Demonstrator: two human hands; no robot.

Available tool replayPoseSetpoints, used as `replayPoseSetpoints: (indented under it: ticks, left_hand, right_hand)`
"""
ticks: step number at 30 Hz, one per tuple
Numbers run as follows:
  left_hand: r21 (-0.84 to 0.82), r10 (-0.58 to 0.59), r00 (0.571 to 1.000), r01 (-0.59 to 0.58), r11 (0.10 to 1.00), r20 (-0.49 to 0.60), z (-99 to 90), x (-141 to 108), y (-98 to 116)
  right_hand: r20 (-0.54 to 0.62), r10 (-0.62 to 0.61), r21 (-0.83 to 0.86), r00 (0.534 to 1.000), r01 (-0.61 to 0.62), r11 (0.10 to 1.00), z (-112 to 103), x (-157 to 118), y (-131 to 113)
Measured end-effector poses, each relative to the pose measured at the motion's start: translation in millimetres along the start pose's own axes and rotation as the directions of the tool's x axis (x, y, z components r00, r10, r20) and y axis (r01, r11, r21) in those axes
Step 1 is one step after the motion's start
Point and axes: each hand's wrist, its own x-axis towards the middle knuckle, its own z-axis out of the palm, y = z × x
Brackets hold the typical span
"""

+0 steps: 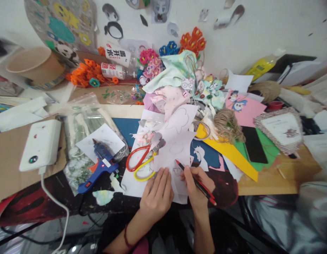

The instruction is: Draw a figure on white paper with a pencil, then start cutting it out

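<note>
My left hand (157, 194) lies flat on white paper (167, 158) near the front edge of the table, fingers stretched out and holding nothing. In my right hand (196, 187) is a red and black pen (204, 189), its red tip pointing up and left over the sheet. Pencil outlines show on the paper, and a small drawing (177, 171) lies between my hands. Just beyond my left hand are scissors (138, 158) with a red handle loop and others with a yellow loop (144, 173).
A blue glue gun (101, 169) rests at the left on a plastic bag, near a white power bank (41, 144) with a cable. Fabric (176, 70), twine (228, 125) and crochet flowers (192, 42) pile up behind. A black phone (255, 144) lies at the right.
</note>
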Motion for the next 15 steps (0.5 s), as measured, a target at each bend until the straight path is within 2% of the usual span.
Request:
replayPoseSetpoints:
  ticks: [3,7,11,15]
  left_hand:
    - [0.005,0.001,1.000,-0.001,1.000,0.004,0.8,0.3,-0.3]
    - [0.009,0.007,1.000,-0.007,1.000,0.002,0.1,0.6,0.4]
    - [0.002,0.006,1.000,-0.006,1.000,0.006,-0.1,1.5,0.7]
    - [0.003,0.010,1.000,-0.010,1.000,0.006,-0.6,1.7,0.2]
  right_hand:
    - [0.062,-0.022,-0.012,0.998,0.022,1.000,-1.5,-0.3,5.4]
    - [0.079,-0.041,-0.034,0.996,0.044,0.998,-4.1,-1.4,11.3]
    - [0.077,-0.050,-0.038,0.996,0.053,0.998,-4.3,-1.2,9.0]
    - [0.138,-0.082,-0.013,0.987,0.085,0.996,-4.5,1.2,5.0]
